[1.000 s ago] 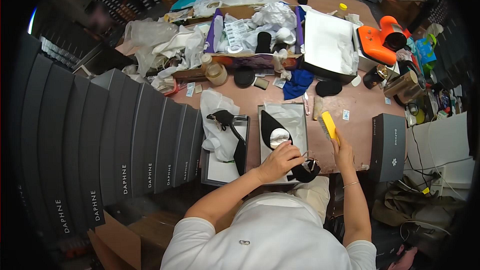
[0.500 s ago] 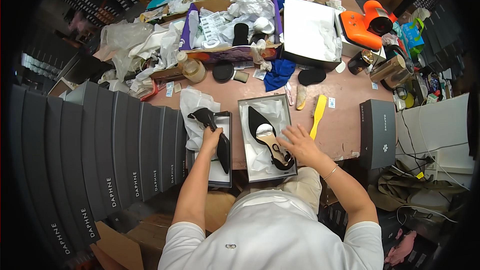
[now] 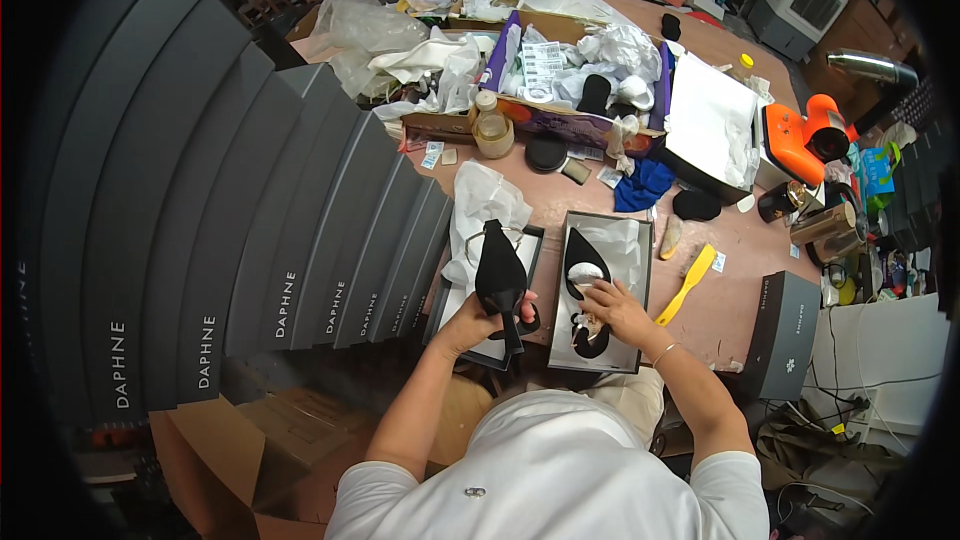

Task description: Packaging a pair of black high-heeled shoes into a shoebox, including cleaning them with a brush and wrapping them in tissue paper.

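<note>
My left hand (image 3: 468,328) is closed round a black pointed-toe shoe (image 3: 500,265), raised over the left grey box (image 3: 537,255), which has white tissue paper (image 3: 490,195) spilling from its far end. Beside it stands an open grey shoe box (image 3: 648,275) lined with white tissue. In that box lies a second black pointed shoe (image 3: 582,252) with a pale insole and a round white patch. My right hand (image 3: 622,315) reaches over the box's right side, its bent fingers gripping the middle of this shoe; the fingertips are partly hidden.
Dark grey shoe boxes (image 3: 290,210) stand stacked at the left. A yellow-handled brush (image 3: 688,285) and a closed grey box (image 3: 783,335) lie to the right. Farther back are a glass bottle (image 3: 492,130), a blue cloth (image 3: 642,185), a purple carton (image 3: 570,120) of paper and an orange appliance (image 3: 792,143).
My left hand has turned its shoe toe-away and lifted it higher. My right hand has come down from beside the shoe onto it. The whole view has shifted and tilted.
</note>
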Motion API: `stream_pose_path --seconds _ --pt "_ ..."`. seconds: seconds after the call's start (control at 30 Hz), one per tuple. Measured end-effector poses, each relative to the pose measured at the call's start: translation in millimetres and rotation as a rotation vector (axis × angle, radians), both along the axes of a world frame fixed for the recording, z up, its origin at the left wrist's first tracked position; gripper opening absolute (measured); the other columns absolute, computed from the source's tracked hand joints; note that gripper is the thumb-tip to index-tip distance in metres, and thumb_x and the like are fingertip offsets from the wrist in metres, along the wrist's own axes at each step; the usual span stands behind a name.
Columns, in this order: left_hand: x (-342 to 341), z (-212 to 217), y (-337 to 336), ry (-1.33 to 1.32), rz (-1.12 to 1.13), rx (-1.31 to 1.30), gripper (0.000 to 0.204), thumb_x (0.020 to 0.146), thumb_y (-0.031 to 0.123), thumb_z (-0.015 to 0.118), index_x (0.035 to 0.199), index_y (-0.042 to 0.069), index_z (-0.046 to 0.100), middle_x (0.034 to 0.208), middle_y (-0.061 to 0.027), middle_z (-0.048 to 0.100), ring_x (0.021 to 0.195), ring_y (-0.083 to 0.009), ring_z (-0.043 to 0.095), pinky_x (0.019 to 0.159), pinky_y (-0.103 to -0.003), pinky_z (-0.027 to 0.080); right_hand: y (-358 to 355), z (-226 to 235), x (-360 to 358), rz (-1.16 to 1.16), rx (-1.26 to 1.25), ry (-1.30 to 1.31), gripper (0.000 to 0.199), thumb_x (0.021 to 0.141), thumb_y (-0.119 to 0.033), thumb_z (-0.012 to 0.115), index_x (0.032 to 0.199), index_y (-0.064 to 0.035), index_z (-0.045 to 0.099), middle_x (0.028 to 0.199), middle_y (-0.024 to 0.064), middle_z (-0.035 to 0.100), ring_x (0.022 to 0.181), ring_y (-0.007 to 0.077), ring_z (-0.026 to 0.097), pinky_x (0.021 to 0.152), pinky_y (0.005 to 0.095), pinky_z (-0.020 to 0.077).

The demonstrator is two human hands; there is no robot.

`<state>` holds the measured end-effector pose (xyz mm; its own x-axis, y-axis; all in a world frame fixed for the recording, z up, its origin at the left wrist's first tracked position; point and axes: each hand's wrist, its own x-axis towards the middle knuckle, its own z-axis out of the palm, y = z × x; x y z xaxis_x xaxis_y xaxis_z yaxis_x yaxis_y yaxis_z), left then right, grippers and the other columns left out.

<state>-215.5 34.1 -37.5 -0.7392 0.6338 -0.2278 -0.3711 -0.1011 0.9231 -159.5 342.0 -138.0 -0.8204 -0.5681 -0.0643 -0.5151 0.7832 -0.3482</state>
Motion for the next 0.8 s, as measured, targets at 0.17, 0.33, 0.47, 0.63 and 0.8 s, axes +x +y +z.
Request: stream_pose_path --seconds 0.17,0.33,0.47,0.63,0.8 --pt "-5 16 5 -0.107 0.022 0.120 0.036 0.086 0.011 0.053 0.119 -0.003 0.054 0.101 -0.0093 0.063 0.092 -0.0179 0.063 0.083 -0.032 0.051 3 99 0 -0.212 -0.435 0.056 0.025 0.073 -0.002 0.066 0.097 -0.0051 0.060 0.103 0.0171 0.062 0.103 0.0365 0.058 0.101 0.0453 0.0397" --pt "-9 45 28 -0.400 -0.185 0.447 0.051 0.085 0.017 0.042 0.131 -0.005 0.043 0.127 -0.0189 0.052 0.113 -0.0279 0.054 0.095 -0.041 0.047 -16 164 5 -0.524 -0.670 -0.478 0.049 0.095 -0.045 0.051 0.095 0.0038 0.056 0.073 0.0138 0.056 0.064 0.0191 0.049 0.057 0.0329 0.0432" --pt "3 27 40 -0.717 -0.207 0.540 0.055 0.089 0.019 0.040 0.139 -0.003 0.034 0.140 -0.0208 0.040 0.129 -0.0344 0.041 0.096 -0.048 0.046 -37 139 21 -0.712 -1.481 -0.949 0.054 0.096 -0.050 0.043 0.116 -0.0014 0.056 0.089 0.0079 0.064 0.077 0.0149 0.062 0.065 0.0276 0.0533" --pt "10 13 42 -0.796 -0.201 0.546 0.057 0.090 0.022 0.039 0.140 -0.003 0.032 0.141 -0.0206 0.039 0.131 -0.0356 0.038 0.096 -0.050 0.046 -36 103 31 -0.726 -1.595 -1.055 0.055 0.097 -0.050 0.041 0.124 -0.0040 0.053 0.093 0.0109 0.065 0.080 0.0147 0.065 0.066 0.0266 0.0566" --pt "9 14 44 -0.773 -0.208 0.530 0.059 0.088 0.024 0.041 0.138 -0.006 0.034 0.141 -0.0205 0.039 0.127 -0.0366 0.042 0.094 -0.049 0.047 -35 100 31 -0.745 -1.613 -1.041 0.055 0.097 -0.050 0.041 0.124 -0.0036 0.053 0.100 0.0100 0.063 0.085 0.0158 0.065 0.067 0.0268 0.0569"
